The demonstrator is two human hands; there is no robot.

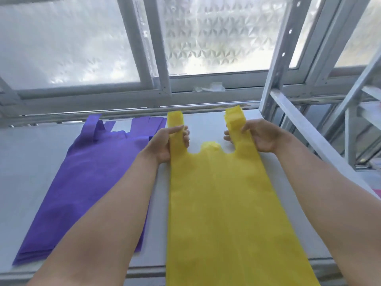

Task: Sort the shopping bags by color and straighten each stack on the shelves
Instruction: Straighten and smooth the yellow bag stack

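Now | left hand (pixel 165 144) — fingers curled round the left handle of the yellow bags (pixel 222 203) | right hand (pixel 258 136) pinches the right handle | yellow stack lies flat on the shelf (pixel 31 162) — purple bags (pixel 88 182) just beside, left, handles uneven

Matt, cloth-like yellow bags (pixel 222 193) and purple bags (pixel 90 182) lie on a smooth pale shelf (pixel 26 162) beneath textured frosted glass (pixel 216 34).

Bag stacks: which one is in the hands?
The yellow stack, on the right: left hand and right hand each grip one handle. The purple stack lies untouched.
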